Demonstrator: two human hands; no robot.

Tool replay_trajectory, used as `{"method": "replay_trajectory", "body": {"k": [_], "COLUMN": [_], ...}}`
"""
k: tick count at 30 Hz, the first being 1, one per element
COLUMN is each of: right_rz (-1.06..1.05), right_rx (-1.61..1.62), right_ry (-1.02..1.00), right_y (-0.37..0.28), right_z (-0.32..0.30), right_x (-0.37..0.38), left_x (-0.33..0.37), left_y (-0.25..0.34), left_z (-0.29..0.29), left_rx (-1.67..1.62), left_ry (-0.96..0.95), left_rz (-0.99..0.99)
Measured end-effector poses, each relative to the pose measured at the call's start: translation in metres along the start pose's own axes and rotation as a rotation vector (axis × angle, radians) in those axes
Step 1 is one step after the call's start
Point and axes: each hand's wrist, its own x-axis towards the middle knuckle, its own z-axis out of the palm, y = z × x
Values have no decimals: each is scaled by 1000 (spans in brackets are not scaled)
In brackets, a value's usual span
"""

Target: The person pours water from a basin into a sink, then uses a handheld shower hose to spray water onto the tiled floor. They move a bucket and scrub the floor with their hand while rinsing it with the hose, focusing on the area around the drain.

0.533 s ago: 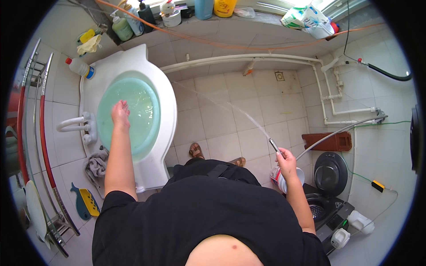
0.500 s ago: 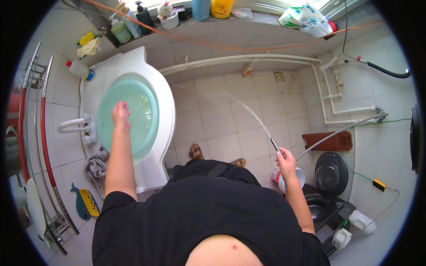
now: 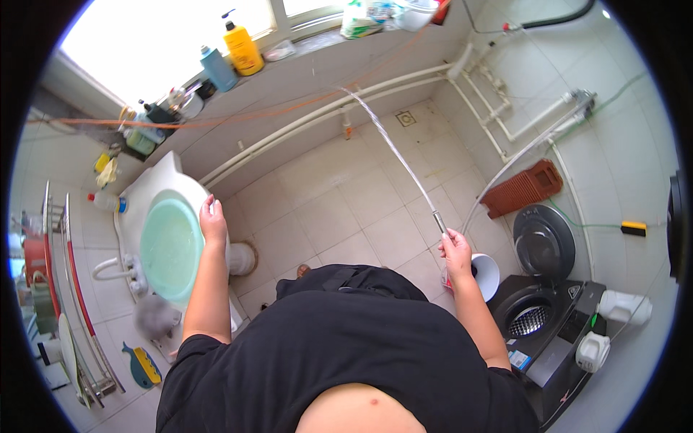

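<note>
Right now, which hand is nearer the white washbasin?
Left. The left hand rests on the right rim of the white washbasin. The right hand is well off across the tiled floor, gripping a spray nozzle on a hose beside the washing machine.

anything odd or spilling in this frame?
Yes. The right hand holds a spray nozzle whose water jet arcs over the tiled floor toward the far wall, not into the sink, whose rim the left hand rests on.
</note>
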Motion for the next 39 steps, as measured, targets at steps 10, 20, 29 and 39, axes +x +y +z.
{"method": "replay_trajectory", "body": {"k": [10, 20, 29, 39], "right_rz": [105, 211, 288, 192], "right_rx": [-150, -368, -411, -591], "right_ry": [-100, -256, -471, -842], "right_y": [34, 56, 43, 26], "right_z": [-101, -144, -113, -13], "right_x": [1, -13, -2, 45], "left_x": [-73, -127, -140, -146], "left_y": [21, -7, -64, -77], "left_z": [101, 107, 132, 153], "left_rx": [379, 624, 567, -103], "left_ry": [-295, -571, -640, -325], "left_rz": [-4, -131, -320, -823]}}
